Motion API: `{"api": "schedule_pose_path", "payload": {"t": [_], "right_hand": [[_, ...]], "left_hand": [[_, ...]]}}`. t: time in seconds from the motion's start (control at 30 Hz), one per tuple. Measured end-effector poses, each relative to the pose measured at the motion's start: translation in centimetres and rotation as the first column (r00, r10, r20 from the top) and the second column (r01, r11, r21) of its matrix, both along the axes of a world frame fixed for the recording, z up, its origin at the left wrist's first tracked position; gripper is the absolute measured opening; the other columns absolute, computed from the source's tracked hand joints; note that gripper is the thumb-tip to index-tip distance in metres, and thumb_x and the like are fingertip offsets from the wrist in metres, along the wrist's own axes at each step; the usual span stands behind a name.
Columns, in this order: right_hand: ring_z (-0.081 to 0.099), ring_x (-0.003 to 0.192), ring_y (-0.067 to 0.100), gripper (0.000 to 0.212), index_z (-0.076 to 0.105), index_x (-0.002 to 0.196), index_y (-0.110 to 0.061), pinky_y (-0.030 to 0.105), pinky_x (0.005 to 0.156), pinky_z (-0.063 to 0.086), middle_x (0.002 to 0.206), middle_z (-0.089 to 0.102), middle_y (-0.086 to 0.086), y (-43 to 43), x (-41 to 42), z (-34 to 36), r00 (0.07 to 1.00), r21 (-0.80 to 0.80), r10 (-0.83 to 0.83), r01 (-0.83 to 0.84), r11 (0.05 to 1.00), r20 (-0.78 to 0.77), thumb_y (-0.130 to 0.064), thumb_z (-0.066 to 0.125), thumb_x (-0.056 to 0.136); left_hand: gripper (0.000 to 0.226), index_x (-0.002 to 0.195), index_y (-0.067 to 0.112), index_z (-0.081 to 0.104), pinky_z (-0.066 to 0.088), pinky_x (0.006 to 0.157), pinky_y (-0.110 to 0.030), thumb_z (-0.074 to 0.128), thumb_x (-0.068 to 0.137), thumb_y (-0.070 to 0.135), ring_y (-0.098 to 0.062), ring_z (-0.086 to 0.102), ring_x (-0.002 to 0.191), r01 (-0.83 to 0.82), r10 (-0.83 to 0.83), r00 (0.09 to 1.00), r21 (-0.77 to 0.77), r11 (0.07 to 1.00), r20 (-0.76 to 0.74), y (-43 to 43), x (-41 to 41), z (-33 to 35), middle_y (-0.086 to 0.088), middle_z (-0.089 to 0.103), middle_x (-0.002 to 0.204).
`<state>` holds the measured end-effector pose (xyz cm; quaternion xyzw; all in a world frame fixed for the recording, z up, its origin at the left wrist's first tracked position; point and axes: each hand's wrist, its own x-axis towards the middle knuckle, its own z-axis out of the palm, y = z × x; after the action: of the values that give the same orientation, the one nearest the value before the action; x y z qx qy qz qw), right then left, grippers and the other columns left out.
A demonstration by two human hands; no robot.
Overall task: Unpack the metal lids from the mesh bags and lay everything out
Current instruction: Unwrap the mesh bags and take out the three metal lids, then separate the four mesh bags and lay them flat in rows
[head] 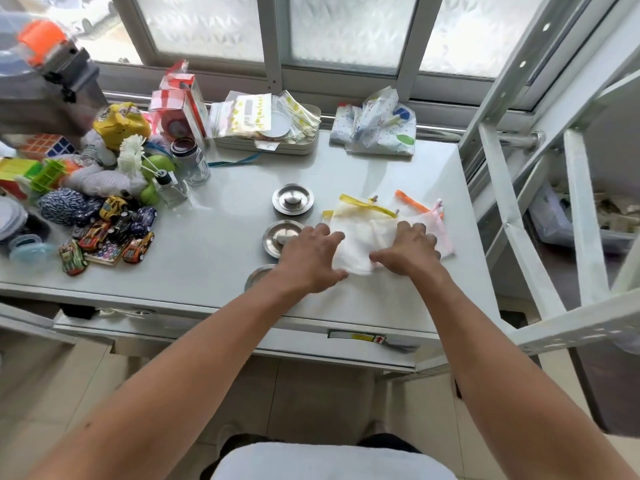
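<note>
Three round metal lids lie in a column on the white table point(214, 237): the far lid point(293, 199), the middle lid point(277, 237) and the near lid point(258, 274), the last two partly under my left hand point(310, 261). To their right lies a stack of white mesh bags, one with a yellow drawstring point(360, 220), one orange-trimmed point(412, 204), one pink-trimmed point(445, 233). My left hand rests with fingers spread on the left edge of the yellow-trimmed bag. My right hand point(407, 249) presses flat on the bags, fingers apart.
Toy cars point(114, 233), twine, a glass jar point(192, 161) and other clutter fill the table's left side. A tray of packets point(266, 123) and a folded printed cloth point(375, 126) sit at the back. A white metal frame point(519, 209) stands at the right.
</note>
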<state>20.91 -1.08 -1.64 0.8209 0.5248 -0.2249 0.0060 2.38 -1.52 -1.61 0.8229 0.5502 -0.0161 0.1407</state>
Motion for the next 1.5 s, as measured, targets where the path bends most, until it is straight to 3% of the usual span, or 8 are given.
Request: {"api": "schedule_pose_path", "payload": {"t": [0.13,0.3,0.43,0.57,0.77,1.0,1.27,1.5], "right_hand": [[0.061,0.102,0.037,0.023,0.066,0.093,-0.009,0.033,0.077,0.048,0.106,0.065,0.017,-0.7,2.2,-0.3,0.998,0.265,0.035,-0.019,0.964,-0.058,-0.024,0.061,0.077],[0.062,0.075,0.032,0.014,0.063,0.072,-0.008,0.029,0.061,0.041,0.078,0.067,0.013,-1.4,5.0,1.4,0.999,0.282,-0.023,0.035,0.959,-0.047,-0.022,0.062,0.071],[0.06,0.104,0.029,0.045,0.071,0.101,-0.011,0.035,0.08,0.051,0.106,0.066,0.012,-0.7,5.6,2.4,0.979,-0.227,0.2,-0.189,0.955,0.027,-0.034,0.077,0.063],[0.017,0.144,0.035,0.096,0.032,0.145,-0.026,0.052,0.109,0.033,0.158,0.02,0.007,0.3,3.2,1.6,0.969,0.01,0.241,-0.242,0.97,0.05,-0.054,0.076,0.065],[0.058,0.113,0.031,0.025,0.073,0.097,-0.02,0.037,0.086,0.053,0.116,0.061,0.008,0.7,2.7,-0.7,0.964,0.195,0.241,-0.259,0.946,0.114,-0.013,0.057,0.079],[0.055,0.095,0.019,0.014,0.074,0.073,-0.021,0.016,0.063,0.044,0.087,0.072,0.005,-1.3,6.1,1.7,0.901,-0.138,0.433,-0.433,0.891,-0.035,-0.008,0.067,0.07],[0.039,0.122,0.005,0.045,0.076,0.104,-0.023,0.031,0.093,0.045,0.118,0.067,-0.004,-2.5,5.6,4.1,0.847,-0.48,0.512,-0.512,0.712,-0.145,-0.042,0.086,0.064],[0.068,0.085,0.033,0.051,0.069,0.086,0.0,0.036,0.069,0.049,0.079,0.065,0.01,2.1,6.2,3.0,0.893,0.12,0.017,0.042,0.992,-0.449,-0.05,0.069,0.081]], "left_hand": [[0.043,0.125,0.026,0.059,0.05,0.087,-0.044,0.06,0.088,0.048,-0.029,0.051,0.117,0.085,-0.076,0.994,0.131,0.988,-0.076,0.4,2.1,-1.2,-0.004,0.054,0.133],[0.027,0.108,0.016,0.069,0.052,0.078,-0.043,0.055,0.094,0.035,-0.032,0.061,0.103,-0.147,0.103,0.967,0.182,0.972,0.233,1.0,2.2,-1.4,-0.006,0.064,0.115],[0.023,0.096,0.006,0.065,0.05,0.069,-0.043,0.055,0.094,0.026,-0.038,0.062,0.088,-0.336,0.231,0.863,0.169,0.926,0.45,1.4,1.9,-1.2,-0.016,0.064,0.098],[0.023,0.092,0.001,0.064,0.041,0.068,-0.037,0.054,0.094,0.022,-0.038,0.06,0.087,-0.381,0.252,0.821,0.163,0.91,0.512,1.5,1.5,-1.2,-0.02,0.064,0.094],[0.023,0.085,0.0,0.061,0.038,0.066,-0.037,0.054,0.094,0.02,-0.04,0.059,0.085,-0.457,0.308,0.791,0.177,0.872,0.528,2.5,1.0,-0.9,-0.022,0.063,0.093],[0.023,0.077,0.002,0.057,0.037,0.066,-0.037,0.054,0.094,0.017,-0.039,0.058,0.084,-0.57,0.318,0.706,0.242,0.785,0.632,5.0,2.2,-0.8,-0.02,0.064,0.088],[0.015,0.094,0.0,0.065,0.049,0.075,-0.042,0.057,0.092,0.013,-0.041,0.061,0.087,-0.526,0.238,0.69,0.249,0.813,0.683,5.8,6.4,-1.1,-0.023,0.062,0.101],[0.051,0.134,0.012,0.052,0.041,0.101,-0.042,0.068,0.085,0.014,-0.04,0.049,0.122,-0.066,-0.005,0.9,0.148,0.987,0.437,3.9,5.5,-3.8,-0.019,0.042,0.144]]}}
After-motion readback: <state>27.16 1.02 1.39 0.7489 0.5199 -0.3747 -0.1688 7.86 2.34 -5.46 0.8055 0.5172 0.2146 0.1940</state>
